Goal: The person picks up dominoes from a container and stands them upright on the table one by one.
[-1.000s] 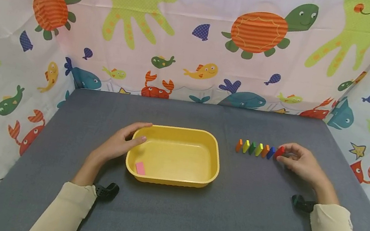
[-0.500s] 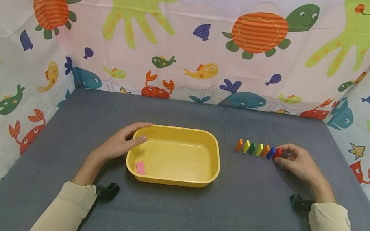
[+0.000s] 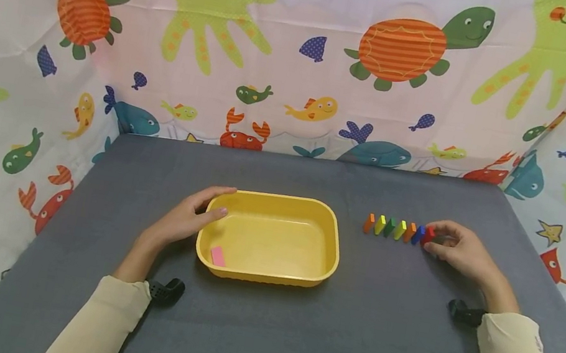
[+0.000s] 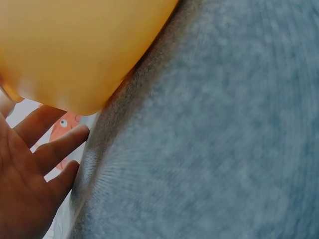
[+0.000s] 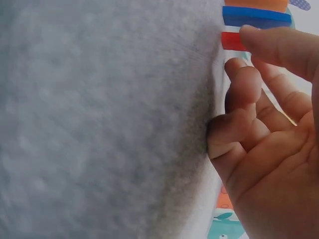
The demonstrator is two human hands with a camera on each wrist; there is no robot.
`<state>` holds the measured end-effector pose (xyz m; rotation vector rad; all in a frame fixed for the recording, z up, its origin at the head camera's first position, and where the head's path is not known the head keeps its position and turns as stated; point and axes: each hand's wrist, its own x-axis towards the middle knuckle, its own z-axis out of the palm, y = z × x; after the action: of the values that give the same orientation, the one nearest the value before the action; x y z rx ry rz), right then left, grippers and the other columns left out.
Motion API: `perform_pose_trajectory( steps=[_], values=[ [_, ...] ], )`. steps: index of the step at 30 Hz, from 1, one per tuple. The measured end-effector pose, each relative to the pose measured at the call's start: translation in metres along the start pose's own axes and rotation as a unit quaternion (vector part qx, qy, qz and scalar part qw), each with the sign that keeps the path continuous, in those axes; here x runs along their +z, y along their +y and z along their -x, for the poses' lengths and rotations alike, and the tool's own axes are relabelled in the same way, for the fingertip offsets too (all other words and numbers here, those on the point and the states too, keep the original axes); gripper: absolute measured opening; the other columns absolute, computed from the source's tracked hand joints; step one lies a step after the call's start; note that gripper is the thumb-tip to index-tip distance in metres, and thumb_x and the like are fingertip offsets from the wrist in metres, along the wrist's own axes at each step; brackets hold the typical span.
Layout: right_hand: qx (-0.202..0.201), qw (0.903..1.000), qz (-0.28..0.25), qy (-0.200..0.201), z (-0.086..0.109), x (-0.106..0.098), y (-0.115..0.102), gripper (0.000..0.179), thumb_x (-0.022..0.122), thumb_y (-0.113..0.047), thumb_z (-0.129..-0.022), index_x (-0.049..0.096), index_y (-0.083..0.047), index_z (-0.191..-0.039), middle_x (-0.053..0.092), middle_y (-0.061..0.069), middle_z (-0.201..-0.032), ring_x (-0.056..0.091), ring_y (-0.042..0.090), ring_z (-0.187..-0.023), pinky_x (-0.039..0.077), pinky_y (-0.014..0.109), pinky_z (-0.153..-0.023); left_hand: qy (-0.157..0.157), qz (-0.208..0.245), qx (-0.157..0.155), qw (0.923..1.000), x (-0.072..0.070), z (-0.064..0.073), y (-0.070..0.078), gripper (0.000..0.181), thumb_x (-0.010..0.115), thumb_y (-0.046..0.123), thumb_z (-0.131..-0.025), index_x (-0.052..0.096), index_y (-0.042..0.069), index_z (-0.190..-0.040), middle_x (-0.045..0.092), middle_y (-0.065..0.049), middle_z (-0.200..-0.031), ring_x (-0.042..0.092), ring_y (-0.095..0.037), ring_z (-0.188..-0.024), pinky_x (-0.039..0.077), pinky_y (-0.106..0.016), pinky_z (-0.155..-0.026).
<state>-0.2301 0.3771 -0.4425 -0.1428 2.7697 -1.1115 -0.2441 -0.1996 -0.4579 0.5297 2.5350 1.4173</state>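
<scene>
My left hand (image 3: 194,212) holds the left end of a yellow plastic tub (image 3: 265,278), the thumb over the rim and the fingers outside. In the left wrist view, those fingers (image 4: 62,149) spread beside the tub's wall. At the right, my right hand (image 3: 460,252) pinches a red domino block (image 3: 428,236) standing at the right end of a row. A blue domino (image 3: 418,234) stands close on its left. In the right wrist view, the thumb covers part of the red domino (image 5: 232,41).
Further left in the row stand orange, yellow and green dominoes, among them a green domino (image 3: 390,226) and an orange domino (image 3: 369,223). A pink block (image 3: 218,256) lies in the tub's front left corner. A sea-animal patterned curtain (image 3: 291,64) encloses the grey table (image 3: 288,341).
The red domino, tilted and a little apart from the blue one before, now stands straighter and closer to it in my right hand. My left hand stays on the tub. The view shifts slightly.
</scene>
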Motion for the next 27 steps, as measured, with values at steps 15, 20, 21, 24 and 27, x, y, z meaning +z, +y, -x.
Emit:
perform_pose_trajectory(
  steps=[15,20,21,24,27],
  values=[
    [-0.075,0.9955,0.057,0.006,0.0,-0.037,-0.086,0.053,0.075,-0.021,-0.094,0.056,-0.016,-0.142,0.063,0.013,-0.134,0.061,0.015,-0.083,0.052,0.027,-0.068,0.004,0.001,-0.007,1.0,-0.002,0.004,0.001,0.05,0.062,0.035,-0.102,0.048,0.035,-0.149,0.046,0.003,-0.157,0.044,-0.025,-0.143,0.037,-0.055,-0.119],
    [-0.13,0.9897,0.038,-0.046,-0.009,-0.012,-0.137,0.051,0.078,-0.026,-0.091,0.06,-0.022,-0.139,0.067,0.005,-0.127,0.063,0.016,-0.087,0.056,0.029,-0.07,0.005,-0.006,-0.015,0.9999,-0.003,0.003,0.0,0.049,0.062,0.037,-0.101,0.049,0.039,-0.148,0.047,0.006,-0.156,0.045,-0.023,-0.142,0.037,-0.054,-0.12],
    [-0.145,0.987,0.034,-0.061,-0.011,-0.006,-0.146,0.05,0.078,-0.027,-0.091,0.06,-0.023,-0.138,0.068,0.004,-0.126,0.064,0.017,-0.087,0.057,0.029,-0.07,0.005,-0.007,-0.016,0.9998,-0.003,0.002,0.0,0.049,0.062,0.037,-0.101,0.049,0.039,-0.148,0.047,0.006,-0.156,0.045,-0.023,-0.142,0.037,-0.054,-0.12],
    [-0.191,0.9752,0.017,-0.111,-0.018,0.012,-0.174,0.045,0.076,-0.028,-0.093,0.062,-0.024,-0.136,0.07,0.002,-0.121,0.067,0.019,-0.085,0.058,0.031,-0.072,0.004,-0.009,-0.018,0.9998,-0.002,0.001,0.0,0.049,0.062,0.036,-0.101,0.049,0.04,-0.148,0.047,0.005,-0.155,0.044,-0.024,-0.142,0.037,-0.055,-0.119],
    [-0.22,0.9628,0.003,-0.157,-0.025,0.028,-0.196,0.042,0.074,-0.029,-0.094,0.063,-0.025,-0.134,0.072,0.001,-0.122,0.068,0.021,-0.086,0.059,0.033,-0.066,0.002,-0.008,-0.012,0.9999,-0.001,-0.001,0.001,0.05,0.063,0.035,-0.101,0.049,0.037,-0.149,0.047,0.004,-0.156,0.044,-0.025,-0.143,0.038,-0.056,-0.119]
  ],
)
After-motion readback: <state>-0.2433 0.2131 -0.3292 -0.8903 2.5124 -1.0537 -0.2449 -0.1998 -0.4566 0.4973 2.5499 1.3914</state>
